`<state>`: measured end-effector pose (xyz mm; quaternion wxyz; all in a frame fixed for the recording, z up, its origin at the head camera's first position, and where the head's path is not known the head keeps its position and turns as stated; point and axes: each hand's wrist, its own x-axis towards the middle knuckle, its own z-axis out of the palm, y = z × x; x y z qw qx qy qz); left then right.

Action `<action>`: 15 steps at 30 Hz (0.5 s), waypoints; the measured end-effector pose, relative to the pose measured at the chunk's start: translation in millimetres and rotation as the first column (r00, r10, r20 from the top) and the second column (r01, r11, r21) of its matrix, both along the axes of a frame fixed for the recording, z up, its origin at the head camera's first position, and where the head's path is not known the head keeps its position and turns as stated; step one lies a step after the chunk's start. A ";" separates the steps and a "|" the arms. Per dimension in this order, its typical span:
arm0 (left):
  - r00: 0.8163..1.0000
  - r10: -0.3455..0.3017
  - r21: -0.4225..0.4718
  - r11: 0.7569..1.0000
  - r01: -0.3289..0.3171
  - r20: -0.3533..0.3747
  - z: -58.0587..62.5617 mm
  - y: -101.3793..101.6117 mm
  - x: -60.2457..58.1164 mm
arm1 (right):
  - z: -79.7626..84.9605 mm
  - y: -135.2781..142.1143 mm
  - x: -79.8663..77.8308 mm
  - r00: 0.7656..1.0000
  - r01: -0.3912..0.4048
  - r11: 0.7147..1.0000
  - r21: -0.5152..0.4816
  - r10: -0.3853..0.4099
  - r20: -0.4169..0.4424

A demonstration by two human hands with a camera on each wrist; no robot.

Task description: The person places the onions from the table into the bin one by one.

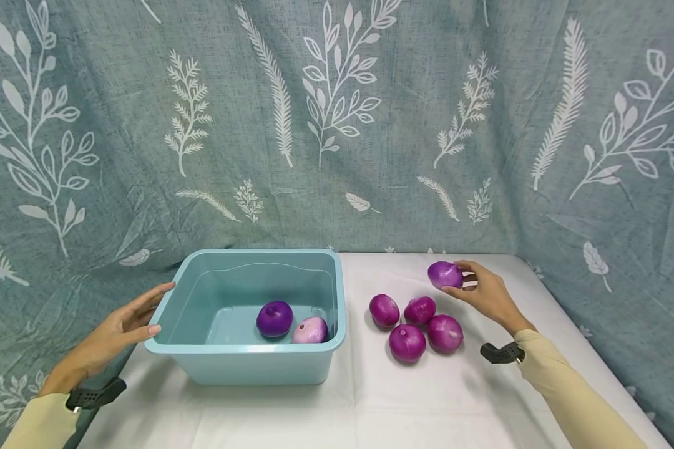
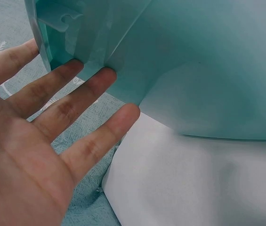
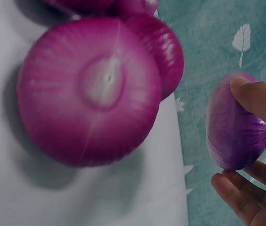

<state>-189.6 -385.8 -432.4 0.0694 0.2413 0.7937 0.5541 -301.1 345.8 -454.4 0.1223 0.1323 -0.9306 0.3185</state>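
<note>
My right hand (image 1: 487, 298) pinches a purple onion (image 1: 445, 275) between thumb and fingers, held above the far right of the table. The same onion (image 3: 238, 125) shows in the right wrist view, its pointed end toward the palm. Just left of that hand, several magenta onions (image 1: 407, 343) lie grouped on the white cloth. At the left, my left hand (image 1: 109, 333) touches the rim of a light blue plastic bin (image 1: 253, 365), fingers mostly straight and spread. Inside the bin are a dark purple onion (image 1: 274, 318) and a paler one (image 1: 311, 330) at its right.
A white cloth (image 1: 269, 415) covers the table. Grey-green curtain fabric (image 1: 393, 206) with white leaf prints hangs behind and along both sides. Each wrist wears a black strap (image 1: 502, 353).
</note>
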 end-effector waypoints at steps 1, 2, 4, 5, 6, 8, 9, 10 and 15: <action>1.000 0.000 0.000 1.000 0.000 0.002 0.2 0.1 0.1 | 1.7 -2.0 0.6 1.000 -0.006 1.000 -0.004 0.006 0.001; 1.000 -0.001 0.001 1.000 0.001 0.004 0.1 0.0 0.1 | 3.4 -4.3 1.2 1.000 -0.011 1.000 -0.008 0.011 0.000; 1.000 0.004 -0.001 1.000 -0.004 0.010 0.2 -0.1 -0.1 | 7.4 -9.3 3.1 1.000 -0.018 1.000 -0.013 0.018 -0.003; 1.000 0.010 -0.002 1.000 -0.010 0.012 0.0 -0.2 -0.4 | 9.4 -11.9 4.0 1.000 -0.022 1.000 -0.015 0.022 -0.006; 1.000 0.016 -0.003 1.000 -0.016 0.015 -0.2 -0.3 -0.8 | 11.2 -14.8 4.7 1.000 -0.026 1.000 -0.018 0.026 -0.008; 1.000 0.023 -0.009 1.000 -0.023 0.013 -1.3 -1.1 -1.6 | 14.8 -20.6 6.8 0.999 -0.036 0.999 -0.025 0.036 -0.012; 0.999 0.030 -0.012 0.999 -0.030 0.014 -1.9 -1.3 -2.0 | 16.6 -23.5 8.0 0.999 -0.042 0.999 -0.029 0.041 -0.014; 0.999 0.037 -0.013 0.999 -0.037 0.015 -2.7 -1.5 -2.4 | 18.0 -26.3 8.8 0.999 -0.048 0.998 -0.033 0.048 -0.018; 0.999 0.042 -0.010 0.999 -0.041 0.023 -4.8 -2.4 -2.8 | 25.3 -41.3 13.2 0.995 -0.096 0.994 -0.057 0.094 -0.037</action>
